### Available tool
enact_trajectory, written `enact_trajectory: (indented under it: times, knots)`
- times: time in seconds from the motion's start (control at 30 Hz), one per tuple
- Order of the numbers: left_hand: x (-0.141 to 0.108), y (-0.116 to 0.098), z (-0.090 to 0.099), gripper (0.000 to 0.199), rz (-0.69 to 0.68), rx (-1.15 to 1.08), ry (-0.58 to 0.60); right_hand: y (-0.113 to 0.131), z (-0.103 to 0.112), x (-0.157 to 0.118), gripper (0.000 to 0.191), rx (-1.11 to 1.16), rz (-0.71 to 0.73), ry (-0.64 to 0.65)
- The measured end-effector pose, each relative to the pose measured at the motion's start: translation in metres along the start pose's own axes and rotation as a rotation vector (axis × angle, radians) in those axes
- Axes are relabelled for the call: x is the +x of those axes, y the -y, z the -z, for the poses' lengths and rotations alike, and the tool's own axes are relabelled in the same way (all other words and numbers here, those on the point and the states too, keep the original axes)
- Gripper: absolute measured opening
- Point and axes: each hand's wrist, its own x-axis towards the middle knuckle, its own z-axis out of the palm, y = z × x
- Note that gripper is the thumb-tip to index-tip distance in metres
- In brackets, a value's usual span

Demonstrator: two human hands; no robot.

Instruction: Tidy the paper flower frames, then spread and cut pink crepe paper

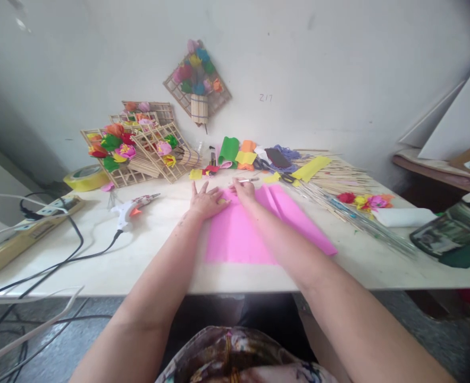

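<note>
A sheet of bright pink paper [238,239] lies flat on the table before me, with a raised fold on its right side. My left hand [206,201] rests palm down over its far left corner, fingers spread. A small yellowish piece [221,201] shows by the thumb of that hand. At the far edge of the sheet, my right hand [243,190] is closed around a slim white pen [251,180]. Its tip is hidden by the fingers. The two hands are close together but apart.
A white glue gun [125,213] with its cable and a power strip [31,234] lie left. Bamboo frames with paper flowers [139,141] lean at the back left. Scissors [288,179], thin sticks [338,178] and a dark jar [454,229] are on the right.
</note>
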Motion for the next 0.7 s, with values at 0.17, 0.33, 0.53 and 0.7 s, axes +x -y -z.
enact_trajectory:
  times: [0.17,0.33,0.53,0.7]
  knots:
    - [-0.001,0.003,-0.001,0.060,0.031,-0.035,0.030,0.005,0.008,-0.007,0.026,-0.012,-0.003,-0.043]
    - [0.002,0.004,-0.002,0.064,0.041,-0.061,0.050,0.008,0.002,-0.006,0.022,-0.127,0.040,-0.039]
    - [0.004,0.006,-0.005,0.063,0.046,-0.122,-0.003,0.005,-0.010,-0.001,0.021,-0.118,0.044,0.060]
    - [-0.002,0.006,0.003,0.042,0.041,-0.216,-0.058,0.007,-0.006,-0.010,0.021,0.028,-0.019,0.005]
